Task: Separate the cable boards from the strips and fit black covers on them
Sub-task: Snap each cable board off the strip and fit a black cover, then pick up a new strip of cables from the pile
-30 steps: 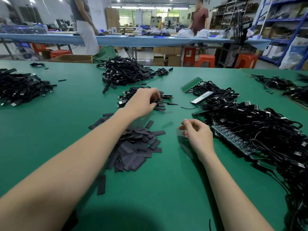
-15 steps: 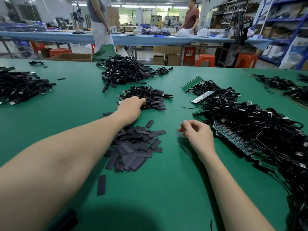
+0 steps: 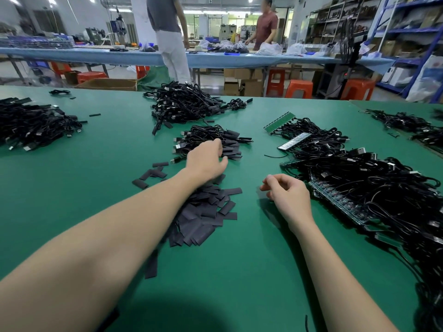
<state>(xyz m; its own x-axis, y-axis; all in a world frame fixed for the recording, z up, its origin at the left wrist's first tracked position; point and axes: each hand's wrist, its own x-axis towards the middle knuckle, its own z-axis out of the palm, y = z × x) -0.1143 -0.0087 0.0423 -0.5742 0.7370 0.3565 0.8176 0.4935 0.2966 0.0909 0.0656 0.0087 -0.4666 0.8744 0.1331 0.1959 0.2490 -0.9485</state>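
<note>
— Report the state of each grip.

— My left hand reaches forward over the far edge of the pile of black covers, fingers loosely spread toward the small heap of covered cables. Whether the fingertips touch that heap or hold anything, I cannot tell. My right hand rests low over the green table with fingers curled and thumb meeting forefinger; anything pinched there is too small to make out.

— Where are the task's things relative to the grip?

— The covers lie partly under my left wrist and forearm. The strips of cable boards lie just right of my right hand, half buried under a large tangle of black cables.

— Surroundings?

— A larger cable heap sits further back, another heap at far left. A loose cover lies beside my left forearm. Two people stand at a blue table behind.
</note>
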